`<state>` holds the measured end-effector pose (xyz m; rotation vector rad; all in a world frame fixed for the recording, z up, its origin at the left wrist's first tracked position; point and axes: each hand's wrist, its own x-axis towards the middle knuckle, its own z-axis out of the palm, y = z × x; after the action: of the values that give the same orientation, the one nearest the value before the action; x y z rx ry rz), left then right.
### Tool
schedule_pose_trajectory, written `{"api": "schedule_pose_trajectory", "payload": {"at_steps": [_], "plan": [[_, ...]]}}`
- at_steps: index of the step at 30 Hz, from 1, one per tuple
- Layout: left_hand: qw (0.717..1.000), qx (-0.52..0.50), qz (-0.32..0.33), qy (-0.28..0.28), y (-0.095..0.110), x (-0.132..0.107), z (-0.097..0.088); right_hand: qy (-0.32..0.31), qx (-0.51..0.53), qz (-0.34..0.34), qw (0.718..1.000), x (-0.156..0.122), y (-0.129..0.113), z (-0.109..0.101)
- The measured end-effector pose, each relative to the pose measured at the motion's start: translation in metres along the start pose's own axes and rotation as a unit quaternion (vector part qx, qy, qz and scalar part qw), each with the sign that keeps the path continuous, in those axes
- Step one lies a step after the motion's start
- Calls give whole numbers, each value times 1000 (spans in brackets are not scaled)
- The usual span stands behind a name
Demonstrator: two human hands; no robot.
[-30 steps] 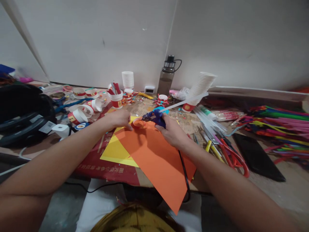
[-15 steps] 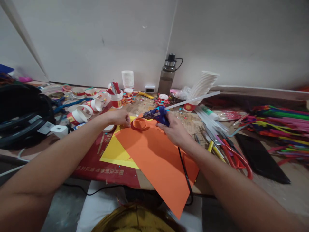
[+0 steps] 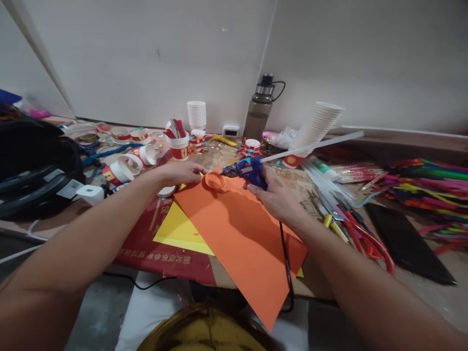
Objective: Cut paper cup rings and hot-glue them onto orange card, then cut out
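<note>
A pale grey wall (image 3: 146,58) is rising behind a cluttered worktable, whose red-and-brown cardboard covering (image 3: 161,265) is showing along the near edge. Clock positions are being read from the orange ring (image 3: 214,181), with twelve o'clock pointing toward the wall. The ring is sitting at the upper end of an orange sheet (image 3: 248,258), which is extending toward five o'clock and overlapping a yellow sheet (image 3: 179,231) at seven.

The right hand (image 3: 276,192), at three o'clock, is gripping a blue glue gun (image 3: 246,169); its nozzle is pointing at the ring's rim near one o'clock, contact being impossible to tell. A long, pale stick (image 3: 318,146) is projecting from the gun's rear toward two o'clock. The left hand (image 3: 185,175), at nine o'clock, is curling its fingers narrowly just beside the ring; whether they are pinching anything cannot be told.

A dark bottle (image 3: 258,114) is standing at one o'clock, and a tall stack of paper cups (image 3: 316,126) is leaning at two. Coloured fuzzy sticks (image 3: 431,178) are lying at three o'clock, red-handled scissors (image 3: 369,243) at four, and cut cup rings (image 3: 119,173) at nine.
</note>
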<state>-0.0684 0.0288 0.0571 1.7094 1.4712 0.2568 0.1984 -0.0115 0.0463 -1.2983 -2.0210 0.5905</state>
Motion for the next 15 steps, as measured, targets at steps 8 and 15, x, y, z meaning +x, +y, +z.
{"api": "schedule_pose_trajectory", "payload": {"at_steps": [8,15], "plan": [[903,-424,-20,-57,-19,16,16,3,5,0,1000,-5,-13,-7],[863,-492,-11,-114,-16,16,24,6,13,-29,999,-6,-7,-4]]}}
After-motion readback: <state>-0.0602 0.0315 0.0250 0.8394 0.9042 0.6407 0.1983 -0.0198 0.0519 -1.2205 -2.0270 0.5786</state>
